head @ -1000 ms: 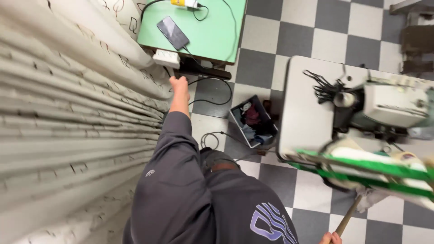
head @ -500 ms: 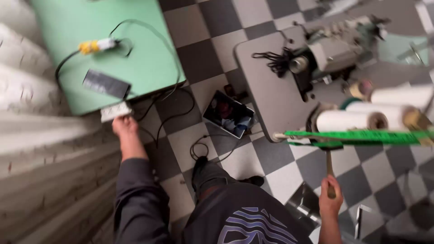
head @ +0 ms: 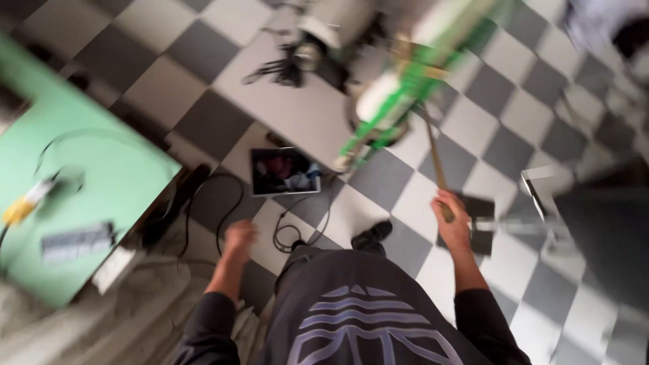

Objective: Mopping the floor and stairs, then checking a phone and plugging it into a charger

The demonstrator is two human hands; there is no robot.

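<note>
On the right of the view, above the checkered floor (head: 514,128), the right hand (head: 451,217) is closed around the lower end of a thin wooden stick (head: 433,155). The stick's long axis runs steeply up the picture, leaning slightly left, from the fist toward a green frame (head: 412,81) loaded with pale rolls (head: 378,101); its upper end meets that frame, though blur hides the exact joint. The green frame itself slants from lower left to upper right, beside a light grey table (head: 297,115) carrying a pale machine (head: 331,20) and a tangle of black cables (head: 280,67).

The left hand (head: 238,238) hangs free over the floor, holding nothing; motion blur prevents any finding on whether its fingers are curled or spread. It is near a loose black cord (head: 297,230) on the tiles and an open dark box (head: 285,172) with mixed contents, which lies at the foot of the grey table.

The floor is tiled in grey and white squares across the whole room. At the left stands a green table (head: 101,176) bearing a yellow plug (head: 20,206), a dark flat device (head: 74,242) and a cable loop; a white block (head: 115,269) sits at its edge. Pale fabric (head: 101,318) lies below it. A black shoe (head: 372,236) shows above the person's dark printed shirt (head: 358,311). At right, a metal stand (head: 541,203) borders a dark area. The whole view is blurred.
</note>
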